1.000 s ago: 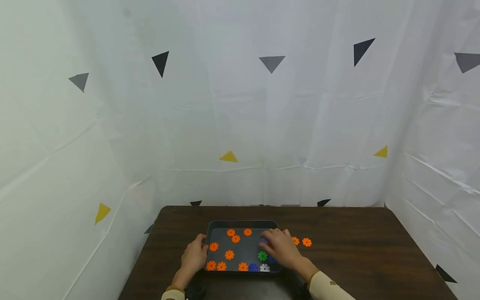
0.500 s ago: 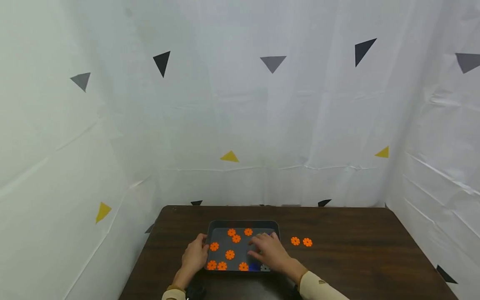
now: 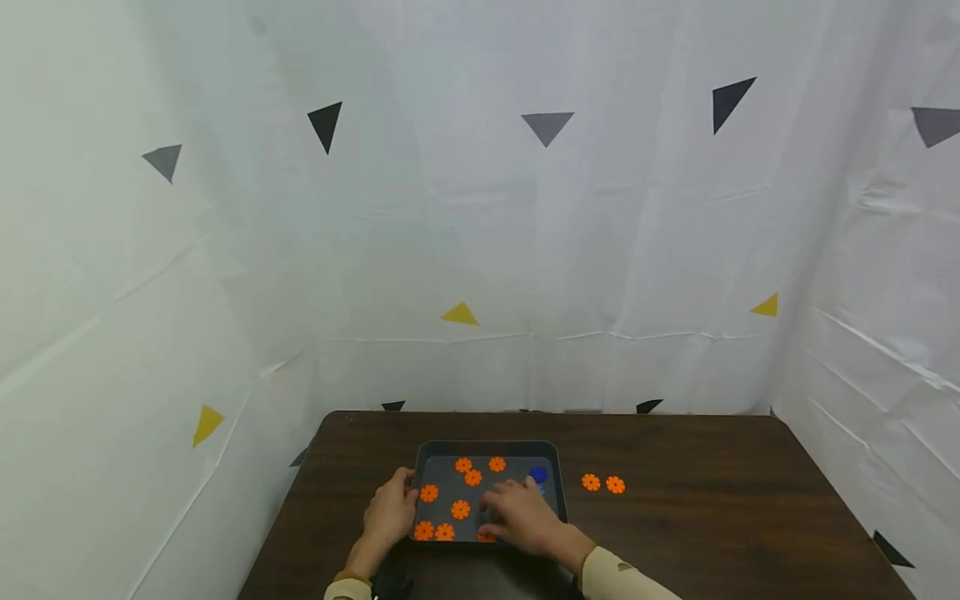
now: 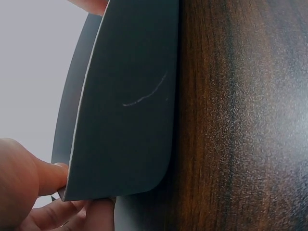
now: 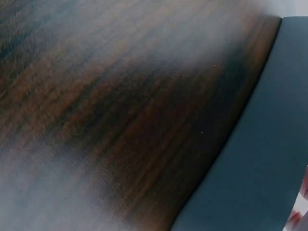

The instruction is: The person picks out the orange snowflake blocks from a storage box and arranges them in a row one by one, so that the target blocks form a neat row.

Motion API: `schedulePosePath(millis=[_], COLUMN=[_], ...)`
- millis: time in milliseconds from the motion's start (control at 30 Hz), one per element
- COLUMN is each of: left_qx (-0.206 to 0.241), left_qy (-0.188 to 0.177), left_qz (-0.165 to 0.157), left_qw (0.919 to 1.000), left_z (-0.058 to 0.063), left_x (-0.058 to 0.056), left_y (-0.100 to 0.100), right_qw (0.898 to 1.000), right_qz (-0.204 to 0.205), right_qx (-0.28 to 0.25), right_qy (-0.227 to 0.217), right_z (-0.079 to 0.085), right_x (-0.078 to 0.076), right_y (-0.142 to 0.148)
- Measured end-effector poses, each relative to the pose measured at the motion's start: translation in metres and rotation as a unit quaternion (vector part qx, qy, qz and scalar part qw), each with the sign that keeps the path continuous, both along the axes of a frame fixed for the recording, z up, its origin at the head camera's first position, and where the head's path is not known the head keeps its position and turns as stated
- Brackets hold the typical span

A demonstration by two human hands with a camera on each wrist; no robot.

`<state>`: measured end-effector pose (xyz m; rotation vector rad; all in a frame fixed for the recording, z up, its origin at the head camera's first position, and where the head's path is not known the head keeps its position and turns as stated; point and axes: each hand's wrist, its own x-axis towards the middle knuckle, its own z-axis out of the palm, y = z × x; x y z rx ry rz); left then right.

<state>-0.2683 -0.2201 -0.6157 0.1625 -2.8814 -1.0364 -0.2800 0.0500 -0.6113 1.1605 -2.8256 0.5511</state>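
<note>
A dark grey rectangular tray [image 3: 487, 447] lies on the table with several orange notched, flower-shaped plastic discs [image 3: 461, 509] inside. My left hand [image 3: 390, 510] grips its left side. In the left wrist view, the thumb [image 4: 50, 178] lies over the rim and fingers are against the outer wall [image 4: 125, 115]. Over the tray's front right part hovers my right hand [image 3: 522, 518], fingers bent loosely, thumb apart from them. It covers discs beneath, with part of an orange one showing by the thumb. A blue disc [image 3: 537, 474] lies beyond its knuckles.
Two orange discs [image 3: 591, 482] [image 3: 616, 485] lie on the brown wooden tabletop [image 3: 705, 500], right of the tray. White sheeting [image 3: 480, 250] with printed triangles hangs behind the table and at both sides. The right wrist view shows wood grain and the tray's outer wall [image 5: 260, 134].
My right hand has moved left and toward the front across the tray, uncovering the blue disc at the back right and covering the front right discs. My left hand keeps its grip.
</note>
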Motion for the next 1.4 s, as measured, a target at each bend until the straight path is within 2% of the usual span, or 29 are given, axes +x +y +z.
schedulePosePath(millis=[233,400,633,1033,1400], left_qx=[0.004,0.002,0.007,0.003,0.001], left_qy=[-0.003,-0.001,-0.003,0.003,0.003], left_qz=[0.002,0.005,0.007,0.007,0.015], left_qw=[1.0000,1.0000,0.9999,1.0000,0.9999], left_z=[0.002,0.001,0.003,0.001,-0.003], left_x=[0.000,0.001,0.003,0.003,0.003], left_y=[-0.001,0.000,0.002,0.001,0.004], right_qw=[1.000,0.998,0.993,0.994,0.993], right_qz=[0.010,0.008,0.006,0.009,0.015], right_qx=[-0.003,0.004,0.006,0.010,0.021], right_qy=[-0.020,-0.065,-0.116,-0.112,-0.115], right_z=[0.000,0.009,0.008,-0.004,0.002], right_x=[-0.001,-0.001,-0.006,-0.011,-0.008], right_y=[-0.002,-0.003,-0.003,-0.004,-0.007])
